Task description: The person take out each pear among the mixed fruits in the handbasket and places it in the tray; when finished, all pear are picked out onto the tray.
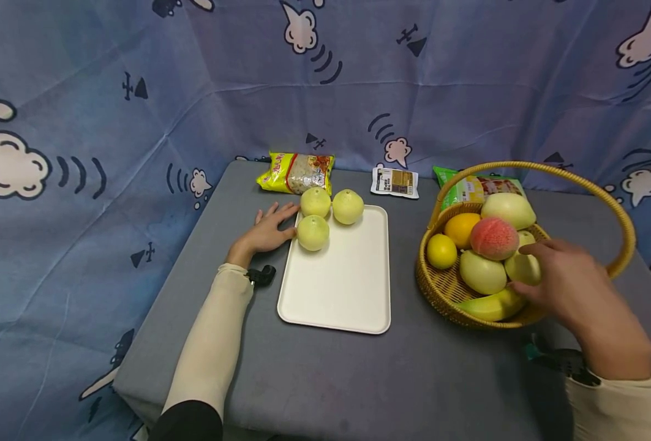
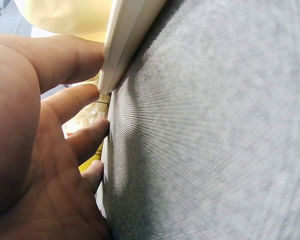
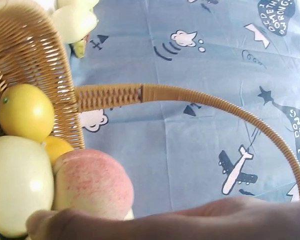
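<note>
My left hand [image 1: 266,231] touches the left rim of the white tray [image 1: 336,288] with spread fingers. Three round, pale green fruits [image 1: 312,233] are grouped at the tray's upper left corner. On the right, my right hand [image 1: 579,291], blurred, reaches into a wicker basket [image 1: 438,300]. Its fingers and thumb are on either side of a pale green fruit [image 1: 523,268], partly hidden by the hand; firm contact is unclear. Nearby in the basket are a pink peach [image 1: 495,237], a banana [image 1: 490,306], another pale green fruit [image 1: 482,272], and a yellow fruit [image 3: 26,112].
The basket's tall handle [image 1: 545,165] arches over the fruit and right hand. Along the back lie a yellow food bag [image 1: 297,173], a small white packet [image 1: 395,182] and a green bag [image 1: 449,177] partly behind the basket. A patterned curtain [image 1: 220,55] hangs behind the grey table [image 1: 325,373].
</note>
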